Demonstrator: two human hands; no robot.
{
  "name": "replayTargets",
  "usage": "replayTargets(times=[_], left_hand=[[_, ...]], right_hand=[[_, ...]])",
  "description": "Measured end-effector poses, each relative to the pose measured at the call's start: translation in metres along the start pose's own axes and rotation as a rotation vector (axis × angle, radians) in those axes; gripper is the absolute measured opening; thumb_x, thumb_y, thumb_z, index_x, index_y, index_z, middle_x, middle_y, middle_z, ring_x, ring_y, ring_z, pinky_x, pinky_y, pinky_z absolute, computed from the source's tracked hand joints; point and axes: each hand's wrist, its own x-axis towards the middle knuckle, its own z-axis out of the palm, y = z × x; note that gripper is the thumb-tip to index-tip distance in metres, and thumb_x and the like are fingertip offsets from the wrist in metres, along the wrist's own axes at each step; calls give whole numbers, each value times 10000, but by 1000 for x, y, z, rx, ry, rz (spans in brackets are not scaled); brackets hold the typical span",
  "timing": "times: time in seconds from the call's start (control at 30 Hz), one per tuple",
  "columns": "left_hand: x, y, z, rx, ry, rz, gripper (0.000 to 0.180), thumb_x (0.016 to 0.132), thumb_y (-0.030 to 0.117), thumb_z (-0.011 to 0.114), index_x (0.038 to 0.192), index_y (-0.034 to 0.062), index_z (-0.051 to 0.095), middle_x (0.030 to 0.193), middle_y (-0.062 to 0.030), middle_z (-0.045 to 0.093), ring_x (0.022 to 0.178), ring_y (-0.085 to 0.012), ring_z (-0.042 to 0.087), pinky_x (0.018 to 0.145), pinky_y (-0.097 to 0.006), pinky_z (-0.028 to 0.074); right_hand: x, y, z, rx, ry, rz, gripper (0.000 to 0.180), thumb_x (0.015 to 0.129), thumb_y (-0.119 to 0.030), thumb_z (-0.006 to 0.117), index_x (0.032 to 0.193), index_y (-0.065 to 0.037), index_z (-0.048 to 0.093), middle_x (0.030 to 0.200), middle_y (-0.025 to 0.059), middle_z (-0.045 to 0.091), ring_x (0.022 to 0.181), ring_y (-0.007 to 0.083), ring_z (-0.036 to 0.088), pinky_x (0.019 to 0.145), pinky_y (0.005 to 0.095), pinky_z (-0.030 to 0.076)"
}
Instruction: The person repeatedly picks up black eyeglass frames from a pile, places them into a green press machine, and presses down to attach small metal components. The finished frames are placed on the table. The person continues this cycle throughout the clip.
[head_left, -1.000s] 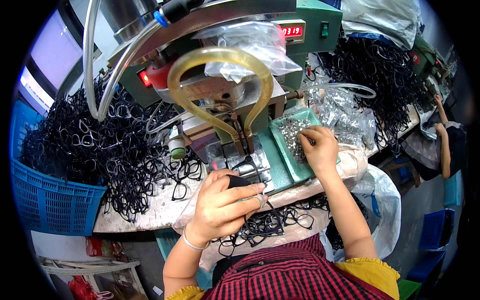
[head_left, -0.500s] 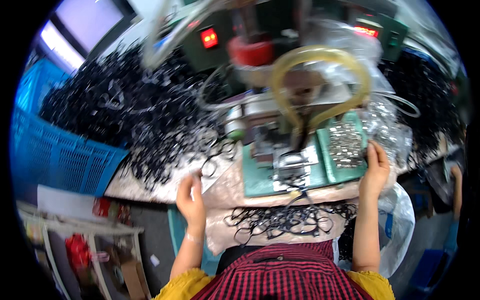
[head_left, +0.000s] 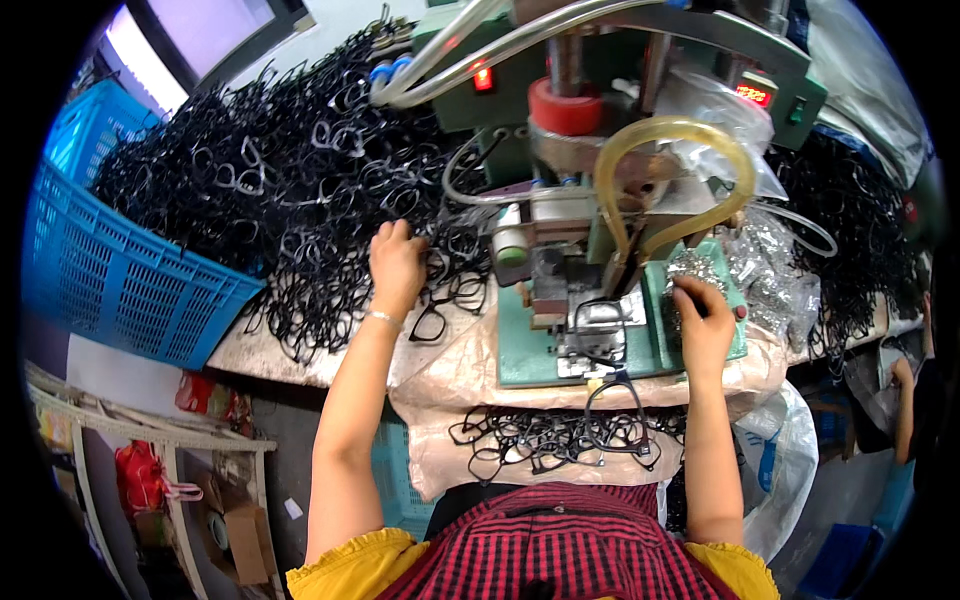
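Observation:
My left hand (head_left: 398, 268) reaches into a big heap of black eyeglass frames (head_left: 285, 225), its fingers curled down; whatever is in them is hidden. On the right, my right hand (head_left: 706, 325) has its thumb and fingertips pinched together at a pile of small shiny metal parts (head_left: 694, 266) on a green plate (head_left: 738, 345). I cannot make out what the pinch holds. Between the hands stands a green press machine (head_left: 540, 365) with a metal jig (head_left: 570, 368). One black lens rim lies on the jig, and another black rim (head_left: 618, 447) hangs at its front edge.
More black frames (head_left: 530, 440) lie on brown paper before me. A blue crate (head_left: 130, 290) stands at left. A yellow hose (head_left: 745, 160) loops above the jig. Bagged metal parts (head_left: 775, 280) and another dark heap (head_left: 850, 215) are at right. Another person's hand (head_left: 903, 375) shows far right.
My left hand has moved forward from the table's front edge into the frame heap. My right hand has shifted left from the plate's right edge onto the metal parts. The whole view has shifted slightly.

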Motion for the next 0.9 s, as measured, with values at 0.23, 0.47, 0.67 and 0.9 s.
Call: replayTargets(times=[0.23, 0.47, 0.67, 0.9], left_hand=[[25, -35, -32, -905, 160, -441, 67, 817, 63, 733, 788, 19, 692, 1187, -135, 636, 1099, -234, 592, 957, -337, 447], [52, 4, -77, -772, 139, -399, 244, 979, 201, 644, 827, 9, 651, 674, 12, 570, 628, -44, 478, 574, -235, 394], [-64, 92, -43, -1468, 140, -910, 119, 987, 143, 639, 1041, 37, 641, 895, -28, 643, 724, -111, 605, 671, -256, 528], [21, 152, -177, -1658, 372, 65, 133, 1009, 81, 550, 1112, 13, 599, 1065, -174, 646, 1000, -249, 649, 811, -394, 599]], right_hand=[[-50, 0, -86, -320, 99, -122, 133, 840, 15, 675, 965, 20, 719, 947, 95, 698, 916, 197, 646, 872, 316, 487], [0, -85, 1, 71, -148, -341, 230, 764, -31, 714, 992, -4, 701, 921, 92, 712, 884, 213, 664, 827, 331, 507], [-16, -78, 36, 421, -102, -19, 451, 791, -18, 731, 1208, 30, 569, 867, 31, 637, 868, 102, 598, 835, 233, 461], [-17, -109, 32, 633, -276, 52, 587, 809, 30, 694, 1345, 46, 456, 927, 58, 669, 935, 109, 605, 914, 259, 448]])
